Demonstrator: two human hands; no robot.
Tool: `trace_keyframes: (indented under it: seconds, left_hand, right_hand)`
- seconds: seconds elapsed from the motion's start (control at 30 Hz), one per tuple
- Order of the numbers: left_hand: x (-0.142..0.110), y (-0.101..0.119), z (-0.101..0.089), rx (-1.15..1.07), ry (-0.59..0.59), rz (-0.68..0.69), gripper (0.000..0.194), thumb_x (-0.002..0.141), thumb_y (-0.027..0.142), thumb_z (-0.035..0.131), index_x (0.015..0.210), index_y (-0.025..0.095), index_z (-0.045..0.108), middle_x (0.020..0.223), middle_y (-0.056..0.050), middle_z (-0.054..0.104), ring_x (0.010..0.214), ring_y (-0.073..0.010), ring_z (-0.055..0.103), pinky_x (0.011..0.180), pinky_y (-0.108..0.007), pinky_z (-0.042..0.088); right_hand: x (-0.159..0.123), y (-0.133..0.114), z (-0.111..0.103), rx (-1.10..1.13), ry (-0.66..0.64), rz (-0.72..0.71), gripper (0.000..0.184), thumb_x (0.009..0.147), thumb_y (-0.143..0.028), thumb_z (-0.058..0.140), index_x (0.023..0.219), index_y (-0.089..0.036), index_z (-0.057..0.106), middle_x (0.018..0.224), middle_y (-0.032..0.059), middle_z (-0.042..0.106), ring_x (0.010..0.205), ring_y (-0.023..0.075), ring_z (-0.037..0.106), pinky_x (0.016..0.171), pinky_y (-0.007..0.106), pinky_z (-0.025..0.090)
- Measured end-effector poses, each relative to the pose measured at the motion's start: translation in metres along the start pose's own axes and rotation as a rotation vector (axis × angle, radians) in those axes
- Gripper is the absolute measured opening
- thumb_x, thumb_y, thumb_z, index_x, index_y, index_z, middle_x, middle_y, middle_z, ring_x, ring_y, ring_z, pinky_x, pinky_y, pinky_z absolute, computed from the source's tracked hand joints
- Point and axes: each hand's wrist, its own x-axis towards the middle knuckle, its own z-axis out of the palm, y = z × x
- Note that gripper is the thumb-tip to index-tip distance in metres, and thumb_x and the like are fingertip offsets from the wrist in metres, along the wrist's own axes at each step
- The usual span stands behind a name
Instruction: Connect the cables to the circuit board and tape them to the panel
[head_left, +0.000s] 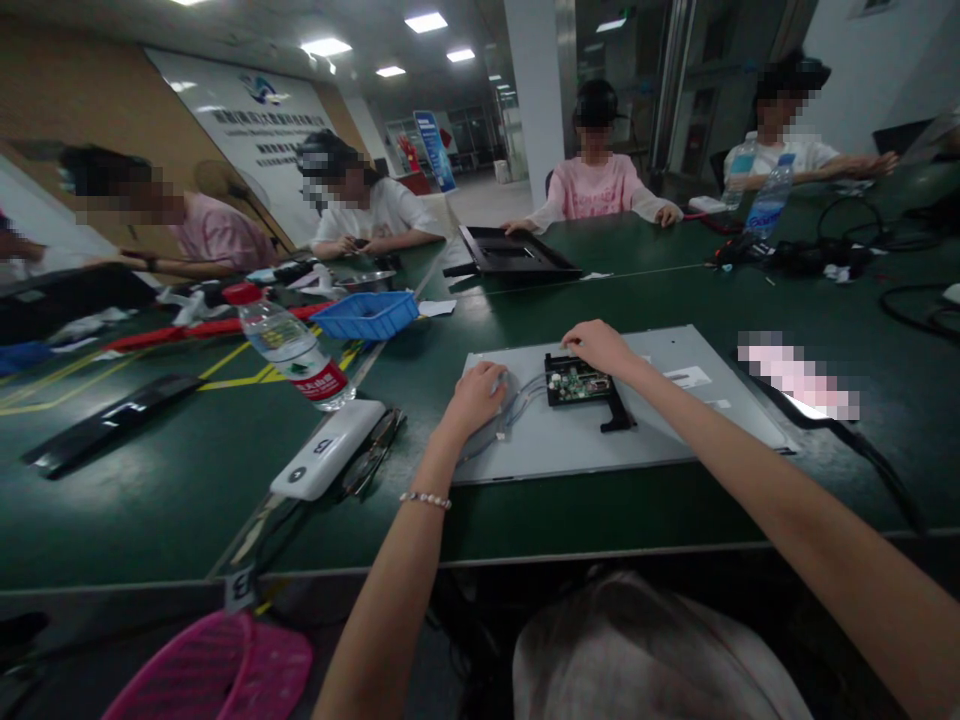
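Note:
A flat grey panel [525, 450] lies on the table before me. On it sits a green circuit board [581, 383] in a black plastic bracket [619, 412], with grey cables [525, 392] running out to its left. My left hand [478, 398] rests on the panel's left part beside these cables, its fingers loosely bent and apart. At the board's far edge, my right hand [602, 348] has thumb and fingertips drawn together. Whatever is between them is too small to make out.
Left of the panel are a white power bank [328, 452], eyeglasses [373, 455], a water bottle [296, 350] and a blue tray [367, 316]. A phone [799, 382] with a cable lies right. A black frame [517, 255] stands farther back. Several people sit around the table.

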Motion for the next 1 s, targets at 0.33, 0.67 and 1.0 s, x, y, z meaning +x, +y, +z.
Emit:
trace_keyframes:
  seconds: [0.33, 0.67, 1.0]
  left_hand:
    - [0.002, -0.005, 0.004, -0.040, 0.018, 0.020, 0.032, 0.086, 0.026, 0.047, 0.116, 0.020, 0.058, 0.118, -0.010, 0.057, 0.109, -0.0258, 0.053, 0.097, -0.041, 0.042]
    - [0.001, -0.002, 0.002, -0.020, 0.032, -0.001, 0.040, 0.087, 0.027, 0.047, 0.126, 0.019, 0.050, 0.123, -0.011, 0.055, 0.114, -0.0259, 0.051, 0.100, -0.040, 0.040]
    - [0.002, -0.006, 0.005, 0.027, 0.015, 0.000, 0.043, 0.088, 0.029, 0.046, 0.129, 0.018, 0.047, 0.125, -0.010, 0.054, 0.115, -0.0247, 0.052, 0.100, -0.040, 0.041]
  right_hand:
    - [-0.047, 0.070, -0.009, 0.016, 0.173, 0.202, 0.032, 0.086, -0.015, 0.044, 0.102, -0.016, 0.071, 0.110, 0.0084, 0.068, 0.104, 0.0212, 0.060, 0.094, 0.032, 0.042]
    - [-0.049, 0.097, 0.007, 0.316, 0.349, 0.346, 0.042, 0.078, -0.010, 0.036, 0.099, -0.014, 0.072, 0.102, 0.0081, 0.072, 0.095, 0.0193, 0.064, 0.089, 0.032, 0.047]
    - [-0.049, 0.096, 0.016, 0.184, 0.291, 0.220, 0.035, 0.082, -0.015, 0.047, 0.111, -0.016, 0.066, 0.111, 0.0097, 0.068, 0.100, 0.0242, 0.062, 0.091, 0.039, 0.047]
